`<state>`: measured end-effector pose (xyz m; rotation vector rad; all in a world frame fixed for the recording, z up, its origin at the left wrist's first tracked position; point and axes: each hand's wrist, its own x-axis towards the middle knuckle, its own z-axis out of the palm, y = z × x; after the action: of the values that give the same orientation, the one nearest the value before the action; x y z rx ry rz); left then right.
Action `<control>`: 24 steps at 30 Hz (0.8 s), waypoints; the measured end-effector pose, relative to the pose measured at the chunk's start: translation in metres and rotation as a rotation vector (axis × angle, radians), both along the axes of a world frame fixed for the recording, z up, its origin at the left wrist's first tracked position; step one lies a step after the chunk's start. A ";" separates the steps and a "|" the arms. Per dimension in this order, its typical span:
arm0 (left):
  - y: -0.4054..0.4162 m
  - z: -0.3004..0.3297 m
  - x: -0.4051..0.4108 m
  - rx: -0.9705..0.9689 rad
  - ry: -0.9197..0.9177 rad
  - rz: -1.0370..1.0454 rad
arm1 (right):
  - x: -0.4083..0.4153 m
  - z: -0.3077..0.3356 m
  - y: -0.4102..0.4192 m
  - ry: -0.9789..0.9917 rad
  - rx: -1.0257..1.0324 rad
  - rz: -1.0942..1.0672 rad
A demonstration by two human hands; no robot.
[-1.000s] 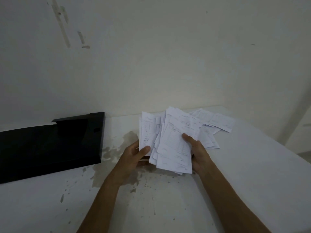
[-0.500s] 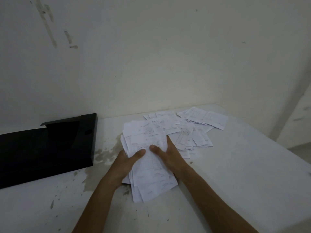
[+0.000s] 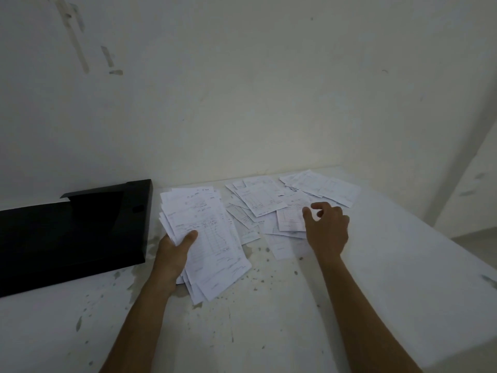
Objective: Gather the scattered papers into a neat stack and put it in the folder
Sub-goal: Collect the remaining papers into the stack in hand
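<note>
1. In the head view we see a white table (image 3: 376, 292) set against a pale wall (image 3: 242, 90). The tabletop is flecked with dark spots and patches of worn paint.
2. Our left hand (image 3: 174, 251) grips a loose stack of papers (image 3: 207, 238). The thumb lies curled over the top sheet and the fingers are hidden beneath the stack. The stack is fanned and uneven, with sheet edges sticking out at its near end and along its left side. We cannot tell whether its near end rests on the table or is held just above it.
3. Just left of the stack lies the black folder (image 3: 72, 232). It is open with its dark inside facing up, and its right edge is close beside our left hand.
4. To the right of the stack, scattered papers (image 3: 263, 200) lie overlapping on the table. They reach back toward the wall, with a further cluster at the far right.
5. Our right hand (image 3: 326, 227) is over those scattered sheets, well apart from the left hand. Its fingers are loosely curled, with thumb and forefinger held near each other above one small sheet (image 3: 290, 219). We cannot tell whether the fingertips touch the paper, and the hand holds nothing that we can see.
</note>
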<state>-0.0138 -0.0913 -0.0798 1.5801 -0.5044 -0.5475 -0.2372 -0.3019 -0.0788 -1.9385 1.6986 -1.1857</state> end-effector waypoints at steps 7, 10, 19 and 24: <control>-0.002 -0.006 0.004 0.008 -0.044 0.007 | 0.014 -0.006 -0.034 0.437 0.273 0.098; -0.002 -0.008 0.006 0.005 -0.055 -0.002 | 0.019 -0.005 -0.033 0.496 0.254 0.069; -0.003 -0.010 0.006 -0.023 -0.058 -0.014 | 0.011 0.003 -0.037 0.061 0.382 0.255; -0.001 -0.007 0.006 -0.082 0.002 -0.046 | -0.016 0.008 -0.033 -0.503 0.425 0.373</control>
<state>-0.0082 -0.0927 -0.0871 1.4927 -0.5561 -0.5563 -0.2529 -0.3348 -0.0704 -1.4557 1.1491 -0.9658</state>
